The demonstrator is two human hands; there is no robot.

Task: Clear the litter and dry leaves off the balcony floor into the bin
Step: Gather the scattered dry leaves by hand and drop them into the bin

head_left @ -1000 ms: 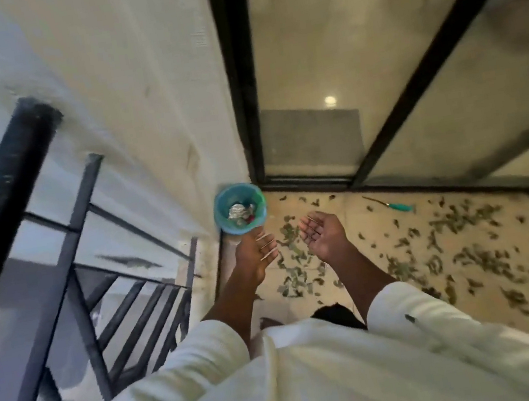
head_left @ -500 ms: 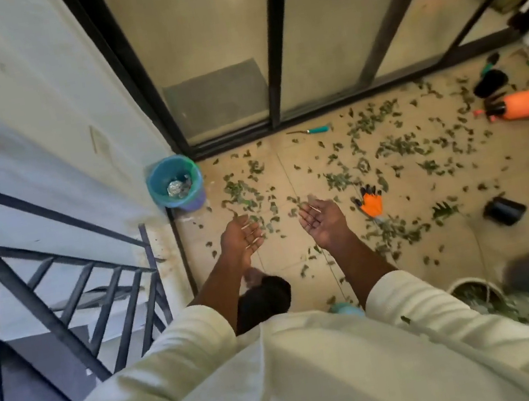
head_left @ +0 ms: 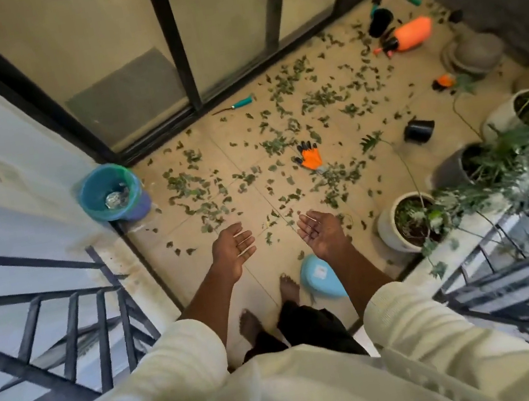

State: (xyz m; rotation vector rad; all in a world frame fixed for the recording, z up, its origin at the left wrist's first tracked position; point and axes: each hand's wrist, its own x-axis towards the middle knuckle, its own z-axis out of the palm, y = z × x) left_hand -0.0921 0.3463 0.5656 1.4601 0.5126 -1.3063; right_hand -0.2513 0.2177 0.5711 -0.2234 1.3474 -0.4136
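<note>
Dry green leaves (head_left: 296,146) lie scattered over the beige balcony floor (head_left: 245,134). A teal bin (head_left: 108,192) with a green liner stands in the left corner by the glass door, crumpled shiny litter inside it. My left hand (head_left: 233,251) and my right hand (head_left: 319,234) are held out in front of me, palms up, fingers apart, holding nothing. Both hover high above the floor, well right of the bin. My bare feet stand below them.
An orange glove (head_left: 311,158), a teal-handled tool (head_left: 237,104), an orange sprayer (head_left: 410,34), a tipped black pot (head_left: 418,130) and a blue dustpan-like object (head_left: 320,274) lie on the floor. Potted plants (head_left: 408,222) line the right side. Black railings (head_left: 67,318) flank both sides.
The view has swung right and pulled back, bringing the right half of the balcony with its plants into sight. My hands stay open and have spread a little apart.
</note>
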